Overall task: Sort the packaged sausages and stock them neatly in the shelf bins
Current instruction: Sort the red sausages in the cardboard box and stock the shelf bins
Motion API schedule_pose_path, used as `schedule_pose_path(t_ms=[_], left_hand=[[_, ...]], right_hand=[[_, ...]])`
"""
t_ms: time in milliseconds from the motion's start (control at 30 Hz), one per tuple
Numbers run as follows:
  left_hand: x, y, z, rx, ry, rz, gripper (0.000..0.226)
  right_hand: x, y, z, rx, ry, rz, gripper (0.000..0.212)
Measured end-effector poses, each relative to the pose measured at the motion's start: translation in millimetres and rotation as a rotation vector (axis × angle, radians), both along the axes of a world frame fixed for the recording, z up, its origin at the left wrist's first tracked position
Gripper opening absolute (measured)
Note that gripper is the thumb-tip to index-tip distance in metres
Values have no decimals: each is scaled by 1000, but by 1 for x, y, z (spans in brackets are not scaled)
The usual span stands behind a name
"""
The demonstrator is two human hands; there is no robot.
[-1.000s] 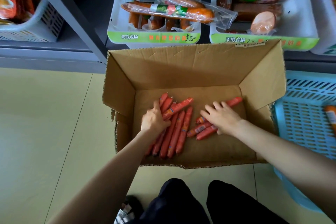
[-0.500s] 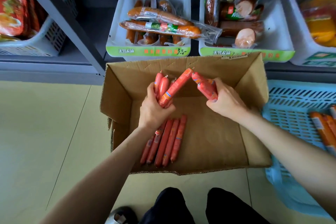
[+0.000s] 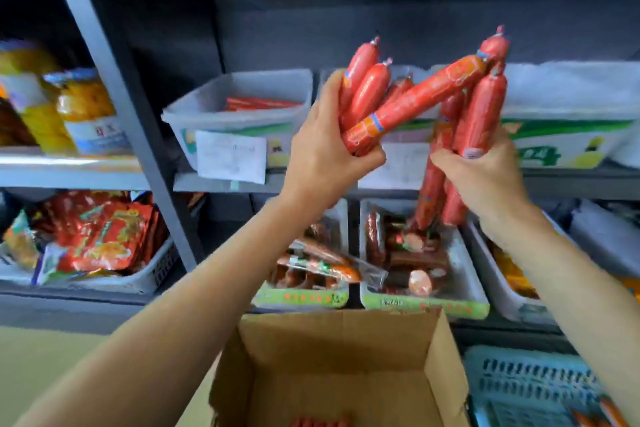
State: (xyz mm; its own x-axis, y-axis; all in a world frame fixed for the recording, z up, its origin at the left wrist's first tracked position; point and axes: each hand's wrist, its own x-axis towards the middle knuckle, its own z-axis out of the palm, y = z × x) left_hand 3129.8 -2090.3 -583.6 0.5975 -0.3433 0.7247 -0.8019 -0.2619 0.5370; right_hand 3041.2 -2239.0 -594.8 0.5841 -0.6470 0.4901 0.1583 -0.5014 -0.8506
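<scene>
- Red sausages (image 3: 412, 104): two handfuls of plastic-cased sticks, both raised in front of the middle shelf (image 3: 221, 182). One long stick lies slantwise across the gap, its low end in my left grip and its top end touching the right bunch.
- My left hand (image 3: 327, 154): fingers curled tight around the lower ends of several sausages, whose tips fan upward above the shelf.
- My right hand (image 3: 485, 173): fingers and thumb wrapped around the middle of a second bunch held nearly upright; its lower ends hang below the shelf edge.
- White bin (image 3: 239, 114) on the middle shelf, left of my left hand: holds flat red packets and carries a white paper label on its front.
- More white bins stand on the same shelf behind and to the right of the sausages; their contents cannot be told.
- Below the shelf: two white bins with green front strips, the left bin (image 3: 301, 298) holding long brown sausages in clear wrap, the right bin (image 3: 426, 308) holding darker sausage packs and cut-end pieces.
- Cardboard box (image 3: 339, 367): open, on the floor below those bins; a few red sausage ends show at its bottom edge.
- Blue basket (image 3: 530, 388): just right of the box, with orange sticks inside.
- Left of the shelf upright: yellow jars (image 3: 83, 107) above, red snack bags (image 3: 104, 232) in a white basket below.
</scene>
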Motion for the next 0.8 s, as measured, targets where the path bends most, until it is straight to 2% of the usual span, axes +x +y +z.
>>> schedule_pose_path(t_ms=[67, 167, 267, 333, 467, 567, 667, 800], left_hand=[[16, -16, 51, 86, -81, 31, 87], [44, -49, 109, 376, -85, 55, 77], [68, -82, 121, 681, -107, 95, 77], [81, -99, 112, 806, -89, 106, 78], [107, -116, 90, 965, -117, 128, 91], [122, -109, 89, 1093, -168, 141, 86], [130, -85, 97, 1139, -138, 167, 69], [133, -49, 96, 1060, -43, 165, 37]], right_hand=[[2, -9, 36, 50, -54, -34, 21], [3, -24, 70, 117, -86, -72, 24], [2, -41, 81, 168, -62, -123, 28], [2, -52, 83, 194, -47, -129, 27], [10, -65, 91, 149, 23, -87, 23], [21, -67, 102, 48, 79, -72, 25], [35, -62, 114, -124, 207, -78, 27], [62, -43, 132, -369, 326, -34, 32]])
